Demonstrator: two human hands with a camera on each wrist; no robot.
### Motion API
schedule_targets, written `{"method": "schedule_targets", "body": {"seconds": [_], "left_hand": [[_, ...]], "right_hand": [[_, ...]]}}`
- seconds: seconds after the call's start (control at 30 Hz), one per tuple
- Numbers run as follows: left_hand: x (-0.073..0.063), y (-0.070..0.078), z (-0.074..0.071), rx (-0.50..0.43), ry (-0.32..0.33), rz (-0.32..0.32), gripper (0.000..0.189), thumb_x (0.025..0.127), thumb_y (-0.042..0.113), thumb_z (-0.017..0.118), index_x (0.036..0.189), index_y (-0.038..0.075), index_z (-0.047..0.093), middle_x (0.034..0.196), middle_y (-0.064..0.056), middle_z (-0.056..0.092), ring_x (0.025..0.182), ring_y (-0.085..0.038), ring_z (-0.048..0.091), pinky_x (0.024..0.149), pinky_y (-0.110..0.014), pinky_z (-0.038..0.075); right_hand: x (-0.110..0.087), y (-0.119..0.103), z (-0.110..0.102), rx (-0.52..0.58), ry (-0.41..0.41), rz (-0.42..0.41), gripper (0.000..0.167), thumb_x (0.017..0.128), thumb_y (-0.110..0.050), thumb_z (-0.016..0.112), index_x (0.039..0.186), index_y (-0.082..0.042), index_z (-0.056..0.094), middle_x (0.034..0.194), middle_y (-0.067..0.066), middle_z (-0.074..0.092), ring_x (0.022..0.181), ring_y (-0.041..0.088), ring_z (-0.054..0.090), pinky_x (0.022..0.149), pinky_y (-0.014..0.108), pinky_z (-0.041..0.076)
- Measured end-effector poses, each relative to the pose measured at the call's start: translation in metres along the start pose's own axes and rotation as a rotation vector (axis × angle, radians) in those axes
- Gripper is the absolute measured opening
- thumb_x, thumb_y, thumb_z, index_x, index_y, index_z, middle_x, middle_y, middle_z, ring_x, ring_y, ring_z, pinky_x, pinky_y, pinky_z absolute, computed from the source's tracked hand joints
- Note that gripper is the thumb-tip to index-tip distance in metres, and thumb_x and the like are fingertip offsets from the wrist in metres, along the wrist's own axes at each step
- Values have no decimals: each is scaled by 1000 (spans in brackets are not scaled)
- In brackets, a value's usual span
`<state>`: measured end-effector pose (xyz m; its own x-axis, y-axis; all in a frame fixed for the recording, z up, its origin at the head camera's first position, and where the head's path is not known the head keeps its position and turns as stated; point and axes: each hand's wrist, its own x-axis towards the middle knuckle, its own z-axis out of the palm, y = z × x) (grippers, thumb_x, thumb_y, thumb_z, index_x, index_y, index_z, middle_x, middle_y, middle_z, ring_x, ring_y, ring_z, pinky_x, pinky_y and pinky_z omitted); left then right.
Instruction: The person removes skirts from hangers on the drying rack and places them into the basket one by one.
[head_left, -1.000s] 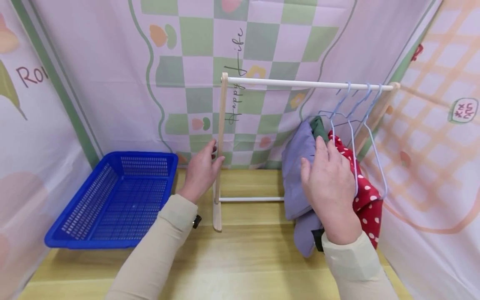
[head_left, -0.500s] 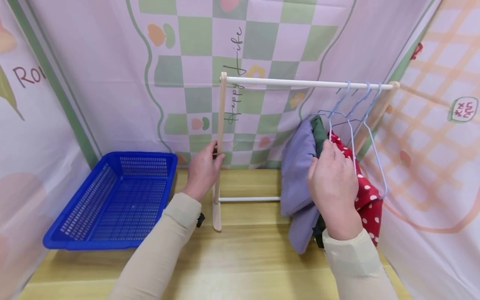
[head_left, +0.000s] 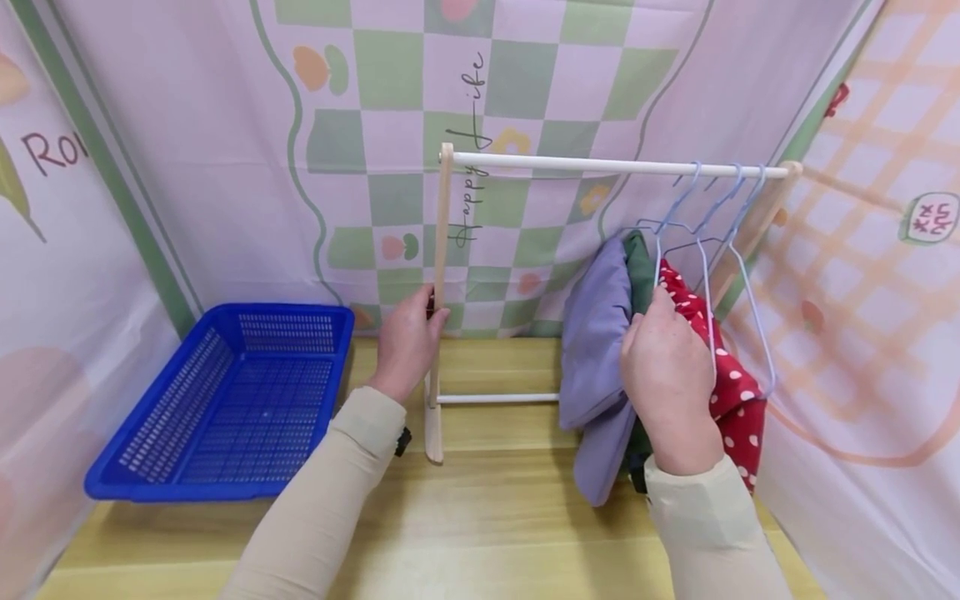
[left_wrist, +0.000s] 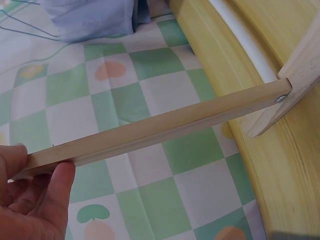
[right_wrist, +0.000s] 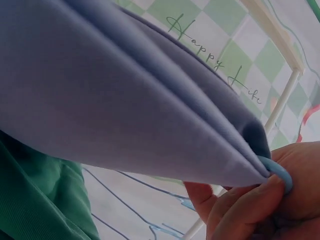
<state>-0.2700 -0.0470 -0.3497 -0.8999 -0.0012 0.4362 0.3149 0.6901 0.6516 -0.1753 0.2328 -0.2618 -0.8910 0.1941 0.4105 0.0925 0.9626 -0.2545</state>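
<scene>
My left hand (head_left: 407, 346) holds the upright wooden post (head_left: 441, 242) of a small clothes rack, thumb and fingers on either side of it in the left wrist view. At the rack's right end, my right hand (head_left: 667, 383) pinches the lower corner of a light-blue clothes hanger (right_wrist: 277, 172), beside the folded lavender garment (head_left: 596, 333) draped on it. A green garment (head_left: 639, 275) hangs just behind, and a red polka-dot garment (head_left: 738, 400) to the right. The right fingertips are hidden in the head view but show in the right wrist view.
The rack's white top rail (head_left: 570, 164) carries several blue hangers at its right end. A lower white rail (head_left: 498, 398) runs near the tabletop (head_left: 480, 517). To the left stands a blue plastic basket (head_left: 217, 492). Patterned fabric walls (head_left: 375, 200) enclose the table.
My right hand has moved slightly right and closed its fingers at the hanger. The lavender garment has shifted a little left. The left hand keeps its place on the post, its fingers closer in.
</scene>
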Motion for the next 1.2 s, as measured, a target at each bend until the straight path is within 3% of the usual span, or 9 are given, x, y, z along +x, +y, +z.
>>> {"method": "schedule_targets", "body": {"seconds": [0.2, 0.4, 0.63, 0.93, 1.2], "left_hand": [[-1, 0, 0, 15, 3, 12, 26, 106, 23, 63, 128, 9, 62, 112, -10, 72, 90, -24, 69, 79, -40, 61], [-1, 0, 1, 38, 21, 48, 21, 106, 23, 63, 122, 9, 63, 104, -9, 71, 85, -24, 68, 74, -39, 59], [-1, 0, 2, 45, 31, 47, 17, 106, 23, 63, 117, 10, 62, 102, -8, 70, 83, -24, 67, 72, -40, 58], [-1, -2, 4, 64, 33, 49, 19, 106, 24, 62, 119, 9, 62, 101, -8, 70, 83, -24, 67, 73, -40, 58], [-1, -3, 5, 60, 20, 29, 18, 107, 25, 62, 117, 10, 62, 101, -7, 70, 82, -23, 66, 72, -39, 58]], "right_hand": [[-1, 1, 1, -11, 12, -7, 60, 108, -24, 48, 154, 11, 33, 82, 30, 66, 78, 52, 67, 80, 68, 57], [-2, 1, 1, 23, 4, -6, 60, 108, -24, 49, 155, 10, 32, 81, 28, 65, 77, 52, 67, 79, 67, 57], [-2, 2, 0, 39, -27, -21, 60, 109, -25, 48, 156, 8, 31, 76, 22, 63, 67, 43, 64, 72, 62, 59], [-5, 2, 1, 75, -49, -34, 62, 109, -26, 50, 160, 4, 30, 78, 19, 64, 67, 37, 66, 78, 61, 60], [-11, 1, 2, 86, -42, -61, 62, 109, -26, 51, 161, -1, 29, 69, 13, 60, 53, 25, 57, 60, 47, 58]]}}
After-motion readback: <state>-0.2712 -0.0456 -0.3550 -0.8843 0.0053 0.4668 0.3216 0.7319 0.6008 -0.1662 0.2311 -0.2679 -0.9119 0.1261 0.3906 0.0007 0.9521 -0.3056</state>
